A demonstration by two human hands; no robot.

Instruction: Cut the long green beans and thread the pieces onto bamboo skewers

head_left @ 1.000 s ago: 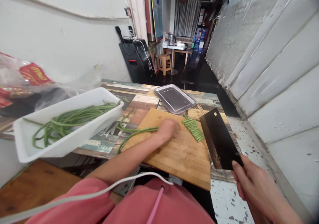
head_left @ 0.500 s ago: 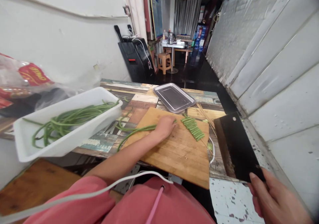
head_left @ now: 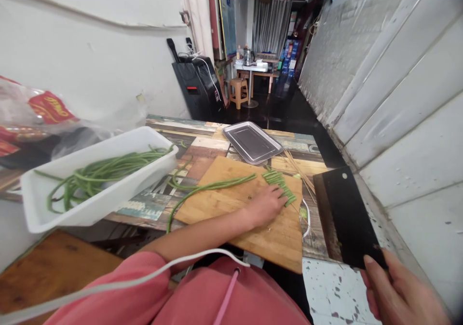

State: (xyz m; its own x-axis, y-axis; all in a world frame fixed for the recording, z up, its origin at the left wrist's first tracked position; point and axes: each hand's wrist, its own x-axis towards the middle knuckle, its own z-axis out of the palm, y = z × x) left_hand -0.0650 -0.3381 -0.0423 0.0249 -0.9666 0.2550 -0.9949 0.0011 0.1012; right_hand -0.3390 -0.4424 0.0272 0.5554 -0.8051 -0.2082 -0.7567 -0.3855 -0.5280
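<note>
My left hand [head_left: 265, 205] rests on the chopping board [head_left: 231, 216], its fingers stretched over the near end of a row of cut green bean pieces [head_left: 274, 178]. Its fingertips touch the pieces; the thumb is hidden. Left of that row, long uncut beans [head_left: 217, 184] lie across the board and hang over its left edge. My right hand [head_left: 401, 286] is closed round the handle of a dark cleaver [head_left: 349, 214], held off to the right of the board. A white tub [head_left: 108, 209] on the left holds more long green beans [head_left: 104, 173].
Behind the board on the table [head_left: 208, 144] lies a metal tray [head_left: 253, 142]. Thin wooden skewers [head_left: 298, 170] lie right of it. Plastic bags [head_left: 43, 113] sit beyond the tub. A white cable [head_left: 173, 262] crosses in front of my body. A white wall [head_left: 415, 137] runs along the right.
My left hand has let go of the long beans and moved right, onto the cut pieces. The bean ends it covered now show. The cleaver has barely moved.
</note>
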